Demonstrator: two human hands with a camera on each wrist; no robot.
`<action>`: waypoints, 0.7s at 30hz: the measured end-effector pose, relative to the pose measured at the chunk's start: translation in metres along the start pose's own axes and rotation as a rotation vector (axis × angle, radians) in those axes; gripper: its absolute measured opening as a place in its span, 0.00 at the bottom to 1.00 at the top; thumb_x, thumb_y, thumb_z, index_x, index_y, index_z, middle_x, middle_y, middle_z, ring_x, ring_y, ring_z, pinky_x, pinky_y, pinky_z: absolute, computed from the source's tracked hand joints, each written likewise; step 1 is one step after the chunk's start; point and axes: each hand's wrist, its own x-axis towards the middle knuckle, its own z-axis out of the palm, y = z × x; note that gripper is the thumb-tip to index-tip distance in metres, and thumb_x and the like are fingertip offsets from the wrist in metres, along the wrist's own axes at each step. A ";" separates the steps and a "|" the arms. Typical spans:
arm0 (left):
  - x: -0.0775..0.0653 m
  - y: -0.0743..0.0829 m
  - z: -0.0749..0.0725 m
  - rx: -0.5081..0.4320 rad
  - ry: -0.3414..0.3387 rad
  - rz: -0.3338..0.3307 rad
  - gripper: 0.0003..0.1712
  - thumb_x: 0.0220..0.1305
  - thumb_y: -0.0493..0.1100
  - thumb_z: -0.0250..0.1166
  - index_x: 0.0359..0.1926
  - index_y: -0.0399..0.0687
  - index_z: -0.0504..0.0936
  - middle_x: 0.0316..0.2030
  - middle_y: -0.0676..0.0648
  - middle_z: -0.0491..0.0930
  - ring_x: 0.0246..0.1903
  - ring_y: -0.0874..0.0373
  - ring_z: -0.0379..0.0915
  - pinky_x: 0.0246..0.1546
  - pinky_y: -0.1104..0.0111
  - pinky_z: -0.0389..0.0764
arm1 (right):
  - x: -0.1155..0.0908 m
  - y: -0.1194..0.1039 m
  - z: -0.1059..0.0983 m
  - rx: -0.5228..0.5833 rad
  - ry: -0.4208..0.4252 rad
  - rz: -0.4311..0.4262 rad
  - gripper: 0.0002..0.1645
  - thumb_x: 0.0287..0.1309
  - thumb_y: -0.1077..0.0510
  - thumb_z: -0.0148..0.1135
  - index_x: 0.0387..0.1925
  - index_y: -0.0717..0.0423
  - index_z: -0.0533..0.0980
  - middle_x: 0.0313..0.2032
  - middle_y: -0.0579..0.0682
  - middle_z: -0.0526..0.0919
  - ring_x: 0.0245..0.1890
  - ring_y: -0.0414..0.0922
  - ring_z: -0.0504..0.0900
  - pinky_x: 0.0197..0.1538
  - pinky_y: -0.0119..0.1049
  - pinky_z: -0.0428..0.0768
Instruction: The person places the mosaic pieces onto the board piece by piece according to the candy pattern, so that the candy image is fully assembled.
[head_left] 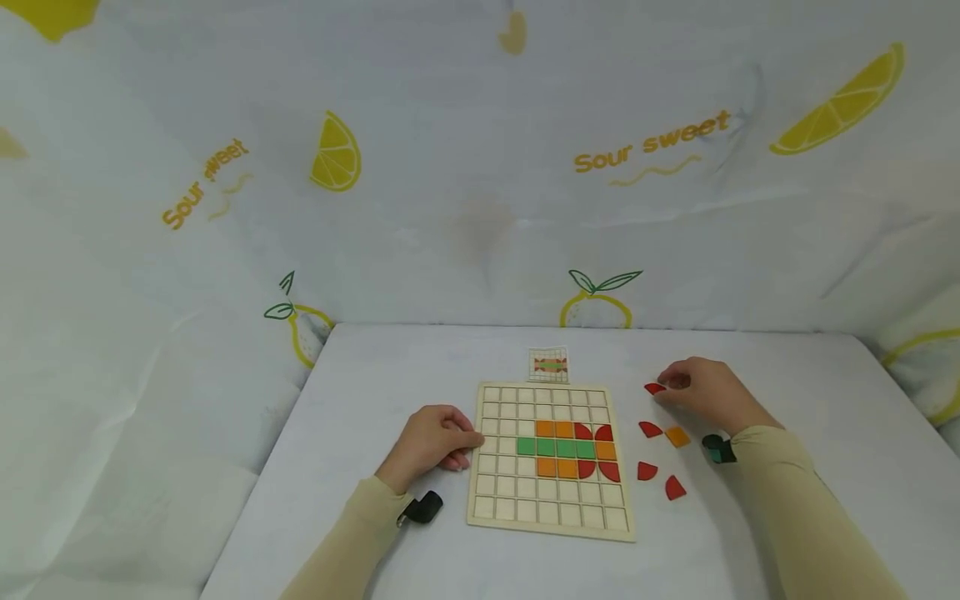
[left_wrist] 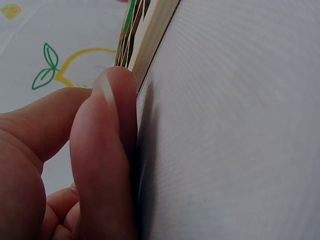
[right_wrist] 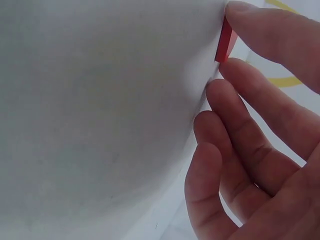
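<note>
My left hand [head_left: 431, 442] holds the left edge of a pale wooden grid board [head_left: 506, 507], with one fingertip over the rim; the left wrist view shows fingers [left_wrist: 100, 150] right at the board's side. On the board lie a row of green squares [head_left: 546, 447], orange squares [head_left: 546, 468] above and below it and one at its right end, and several red quarter-circles [head_left: 609, 472]. To the right of the board, my right hand [head_left: 705, 390] pinches a red quarter-circle piece [right_wrist: 225, 42] between thumb and index finger, low over the table, other fingers loosely bent.
Loose red quarter-circles [head_left: 675, 487] and one orange square [head_left: 677, 437] lie right of the board. A small pattern card [head_left: 549, 365] with a coloured grid sits behind the board's far edge. A white cloth printed with lemons [head_left: 465, 250] rises behind the white table [head_left: 405, 367].
</note>
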 end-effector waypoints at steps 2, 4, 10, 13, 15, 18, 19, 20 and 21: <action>0.000 0.001 0.000 0.003 -0.002 0.002 0.16 0.61 0.47 0.82 0.41 0.45 0.85 0.25 0.47 0.88 0.20 0.60 0.85 0.23 0.71 0.86 | -0.001 -0.001 0.000 0.001 0.006 0.002 0.23 0.66 0.49 0.76 0.53 0.61 0.86 0.51 0.64 0.87 0.52 0.61 0.81 0.58 0.61 0.86; 0.000 0.001 0.000 0.009 -0.001 0.004 0.16 0.61 0.47 0.82 0.41 0.45 0.85 0.25 0.47 0.88 0.20 0.60 0.86 0.23 0.71 0.87 | -0.001 -0.001 0.000 0.007 0.009 0.002 0.22 0.66 0.50 0.76 0.53 0.61 0.86 0.51 0.64 0.86 0.51 0.61 0.81 0.58 0.61 0.86; -0.001 0.002 0.000 0.006 0.003 0.004 0.16 0.61 0.46 0.82 0.40 0.44 0.85 0.25 0.47 0.88 0.20 0.60 0.85 0.23 0.70 0.87 | -0.002 0.001 0.003 0.016 0.027 -0.028 0.17 0.67 0.53 0.74 0.51 0.59 0.87 0.50 0.63 0.87 0.51 0.60 0.81 0.58 0.61 0.86; -0.001 0.003 0.000 -0.004 0.001 0.002 0.16 0.60 0.46 0.82 0.40 0.44 0.85 0.24 0.47 0.87 0.20 0.60 0.85 0.23 0.71 0.87 | -0.003 0.000 0.006 0.020 0.021 -0.035 0.17 0.67 0.54 0.73 0.52 0.59 0.87 0.50 0.61 0.88 0.50 0.58 0.82 0.57 0.59 0.86; 0.000 0.003 0.000 -0.003 -0.001 0.002 0.16 0.60 0.46 0.82 0.40 0.44 0.85 0.24 0.47 0.87 0.20 0.60 0.85 0.24 0.71 0.87 | -0.006 -0.003 0.008 0.036 0.007 -0.027 0.18 0.67 0.54 0.74 0.53 0.59 0.87 0.50 0.61 0.88 0.49 0.58 0.82 0.56 0.58 0.87; -0.001 0.003 0.000 0.000 -0.001 0.003 0.16 0.61 0.46 0.82 0.40 0.44 0.85 0.24 0.47 0.87 0.20 0.60 0.85 0.24 0.71 0.87 | -0.011 -0.013 0.013 0.072 -0.008 -0.007 0.20 0.67 0.51 0.74 0.55 0.58 0.86 0.52 0.60 0.87 0.50 0.57 0.82 0.54 0.53 0.89; -0.001 0.003 0.000 0.003 -0.001 0.004 0.16 0.61 0.46 0.82 0.40 0.44 0.85 0.24 0.47 0.87 0.20 0.60 0.85 0.23 0.71 0.87 | -0.013 -0.018 0.014 0.085 -0.012 -0.005 0.21 0.67 0.51 0.74 0.55 0.58 0.86 0.53 0.61 0.87 0.50 0.56 0.81 0.53 0.52 0.90; -0.001 0.003 0.000 0.006 -0.001 0.003 0.16 0.61 0.46 0.82 0.40 0.44 0.85 0.25 0.47 0.87 0.20 0.60 0.85 0.23 0.71 0.87 | -0.015 -0.023 0.015 0.097 -0.015 -0.003 0.21 0.67 0.50 0.74 0.56 0.57 0.86 0.54 0.61 0.86 0.50 0.56 0.81 0.52 0.50 0.90; -0.002 0.003 0.000 0.009 -0.001 0.004 0.16 0.61 0.46 0.82 0.40 0.44 0.85 0.25 0.47 0.87 0.20 0.60 0.85 0.23 0.71 0.86 | -0.017 -0.029 0.017 0.108 -0.013 -0.005 0.22 0.67 0.49 0.74 0.56 0.56 0.86 0.55 0.61 0.86 0.50 0.55 0.81 0.50 0.48 0.91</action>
